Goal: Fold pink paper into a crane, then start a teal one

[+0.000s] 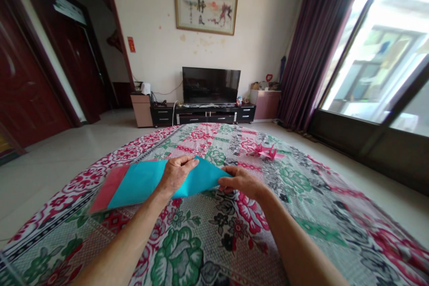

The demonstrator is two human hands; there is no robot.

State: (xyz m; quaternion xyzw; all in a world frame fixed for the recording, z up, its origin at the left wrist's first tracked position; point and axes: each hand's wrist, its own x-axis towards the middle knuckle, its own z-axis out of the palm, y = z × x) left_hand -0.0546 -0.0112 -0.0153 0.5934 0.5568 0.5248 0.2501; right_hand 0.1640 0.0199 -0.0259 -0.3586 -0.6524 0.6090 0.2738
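Note:
A sheet of bright blue paper [137, 183] lies across a stack of red paper [109, 190] whose end shows at the left, apparently in a clear sleeve. The blue sheet narrows to a point at its right end. My left hand [177, 172] is closed at the sheet's upper edge, thumb and fingers pinching it. With thumb and fingers together, my right hand [243, 181] grips the pointed right corner. Part of the sheet is hidden behind my left hand and wrist. Beyond my right hand sit folded pink paper cranes [270, 152].
A flowered cloth [177, 254] covers the round table under the papers. Past its far edge stands a low black TV cabinet [204, 116] with a television [211, 86]. Purple curtains [318, 44] and a large window are at the right; dark red doors [30, 71] are at the left.

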